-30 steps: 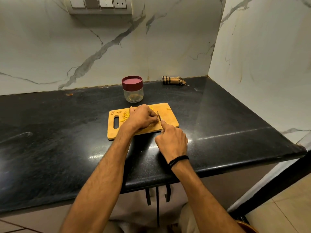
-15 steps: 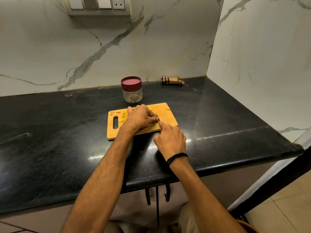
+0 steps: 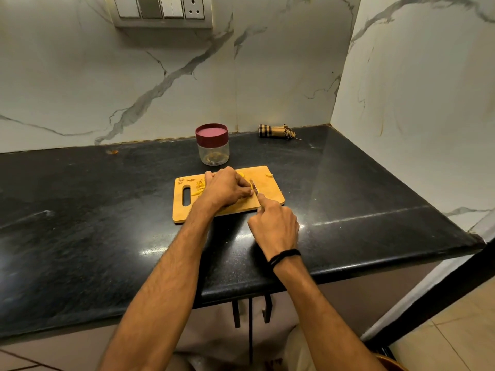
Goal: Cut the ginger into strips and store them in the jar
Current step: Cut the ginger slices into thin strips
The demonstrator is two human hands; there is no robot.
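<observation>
A rectangular light-wood cutting board with a slot handle [image 3: 270, 192] lies on the black speckled stone surface [image 3: 107, 210]. The left hand [image 3: 227, 188] rests on the middle of the board, fingers curled down over a yellow ginger piece [image 3: 241, 174], of which only a sliver shows past the knuckles. The right hand [image 3: 276, 226] sits at the board's near right edge and grips a small steel-bladed knife [image 3: 254, 186], its forefinger stretched along the back of the blade. The blade stands just beside the left fingertips; the knife's handle is hidden inside the fist. A black band [image 3: 284, 257] circles the right wrist.

Thin yellow ginger strips [image 3: 198, 188] lie in a small heap near the slot, left of the left hand, and one small yellow scrap [image 3: 269, 175] sits at the far right corner of the board. Just behind the board stands a clear round jar with a maroon lid [image 3: 213, 145], upright, lid on, something yellowish at its bottom. A rolled checked cloth [image 3: 276, 131] lies against the white marbled wall, and a switch panel [image 3: 163, 9] hangs above
</observation>
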